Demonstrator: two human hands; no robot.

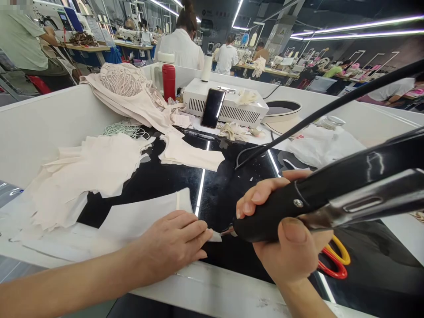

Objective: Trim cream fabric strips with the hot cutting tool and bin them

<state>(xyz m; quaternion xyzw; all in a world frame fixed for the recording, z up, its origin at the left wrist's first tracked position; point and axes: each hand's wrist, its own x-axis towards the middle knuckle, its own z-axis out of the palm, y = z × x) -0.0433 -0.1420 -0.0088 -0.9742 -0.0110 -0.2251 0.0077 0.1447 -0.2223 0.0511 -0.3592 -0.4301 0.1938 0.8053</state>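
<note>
My left hand (175, 245) lies flat on a pale fabric piece (145, 216) near the table's front edge, its fingers stretched toward the right. My right hand (291, 247) is wrapped round a thick black handheld tool (265, 212) with a metal lever along its side. The tool's thin metal tip meets the narrow end of the fabric, just beyond my left fingertips. Scissors with red and yellow handles (334, 258) lie behind my right hand, partly hidden.
Beige fabric pieces (96, 163) are piled at the left, with another cut piece (192, 152) further back. A phone (213, 108) leans against a white box (245, 112). A black cable (324, 106) crosses the right side. A red bottle (168, 82) stands behind; people sit beyond the partition.
</note>
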